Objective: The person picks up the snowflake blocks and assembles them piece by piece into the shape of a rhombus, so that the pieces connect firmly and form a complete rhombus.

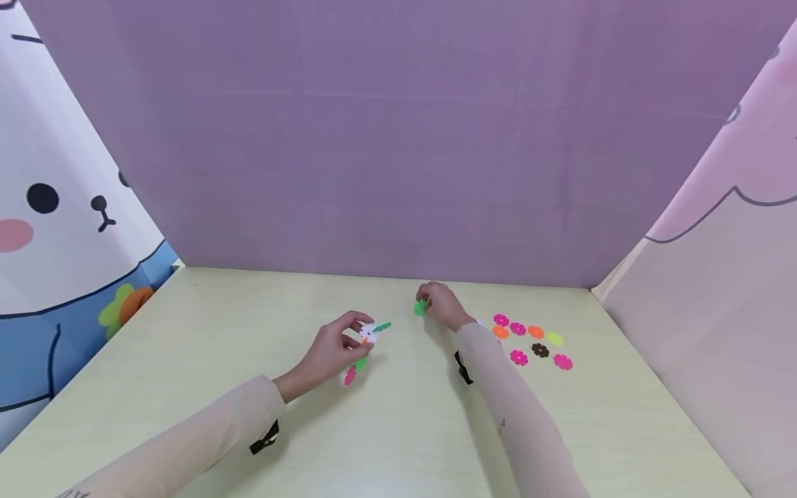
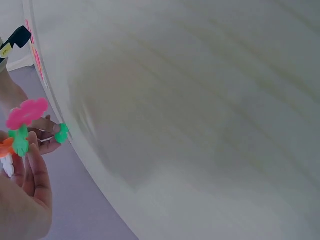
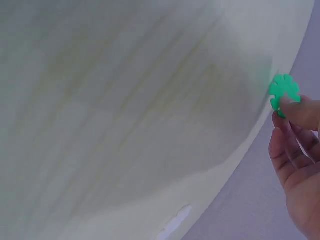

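Observation:
In the head view my left hand (image 1: 330, 353) pinches a small cluster of interlocked plastic snowflake discs. Its white disc (image 1: 368, 333) sits between thumb and fingers, with a green disc (image 1: 382, 326) seen edge-on at its upper right. Below hang another green disc (image 2: 20, 139) and a pink disc (image 2: 27, 112), and an orange disc (image 2: 6, 147) joins in by the fingers. Farther off to the right, my right hand (image 1: 441, 304) holds a single bright green snowflake disc (image 3: 284, 95) between thumb and fingertips, above the back of the table.
Right of the right forearm lie several loose discs on the pale table (image 1: 249, 325): pink (image 1: 519, 357), orange (image 1: 536, 332), yellow (image 1: 554, 339) and dark brown (image 1: 540, 350). A white disc (image 3: 175, 222) lies near them. A purple cloth wall (image 1: 386, 152) stands behind the table.

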A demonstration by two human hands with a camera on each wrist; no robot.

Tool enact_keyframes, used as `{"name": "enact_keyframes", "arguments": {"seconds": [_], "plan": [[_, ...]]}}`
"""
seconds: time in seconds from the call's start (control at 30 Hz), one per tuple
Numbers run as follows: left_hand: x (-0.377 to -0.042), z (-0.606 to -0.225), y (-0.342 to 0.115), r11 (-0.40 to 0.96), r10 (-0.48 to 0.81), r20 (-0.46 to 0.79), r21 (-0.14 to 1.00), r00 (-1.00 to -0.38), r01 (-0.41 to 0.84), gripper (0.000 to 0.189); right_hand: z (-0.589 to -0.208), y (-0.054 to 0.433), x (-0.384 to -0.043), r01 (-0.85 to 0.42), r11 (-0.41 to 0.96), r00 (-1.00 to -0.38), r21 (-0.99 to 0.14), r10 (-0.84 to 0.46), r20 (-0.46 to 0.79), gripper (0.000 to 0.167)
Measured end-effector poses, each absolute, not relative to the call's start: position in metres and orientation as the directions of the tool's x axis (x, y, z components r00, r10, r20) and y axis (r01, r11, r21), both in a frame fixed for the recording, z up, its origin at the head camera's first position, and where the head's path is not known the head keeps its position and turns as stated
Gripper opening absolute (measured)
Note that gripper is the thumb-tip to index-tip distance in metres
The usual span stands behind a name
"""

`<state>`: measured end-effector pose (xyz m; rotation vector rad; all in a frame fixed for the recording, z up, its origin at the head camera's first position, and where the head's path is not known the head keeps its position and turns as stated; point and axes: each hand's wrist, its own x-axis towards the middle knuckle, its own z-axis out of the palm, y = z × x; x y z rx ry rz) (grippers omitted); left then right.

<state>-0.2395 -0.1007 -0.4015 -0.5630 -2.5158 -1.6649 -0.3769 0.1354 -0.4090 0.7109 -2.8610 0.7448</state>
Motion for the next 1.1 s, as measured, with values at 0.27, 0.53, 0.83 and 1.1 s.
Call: {"name": "enact_keyframes", "arguments": {"seconds": [0.27, 0.53, 0.83, 1.1], "plan": [[-0.240, -0.401, -0.101, 0.355, 0.249, 0.243, 0.877, -0.937, 0.322, 0.039, -0.402, 0.145, -0.369, -0.467, 0.683, -0.883, -0.561, -0.396, 0.253, 0.017], [-0.240, -0.399, -0.101, 0.387, 0.225, 0.243, 0.866, -0.944, 0.315, 0.038, -0.385, 0.147, -0.352, -0.502, 0.544, -0.862, -0.672, -0.379, 0.337, 0.015], [-0.241, -0.400, -0.099, 0.407, 0.208, 0.244, 0.859, -0.947, 0.311, 0.039, -0.372, 0.148, -0.328, -0.418, 0.455, -0.895, -0.786, -0.357, 0.269, 0.015], [-0.241, -0.401, -0.099, 0.405, 0.223, 0.259, 0.852, -0.940, 0.331, 0.041, -0.344, 0.140, -0.290, -0.369, 0.372, -0.886, -0.852, -0.418, 0.202, 0.019]]}}
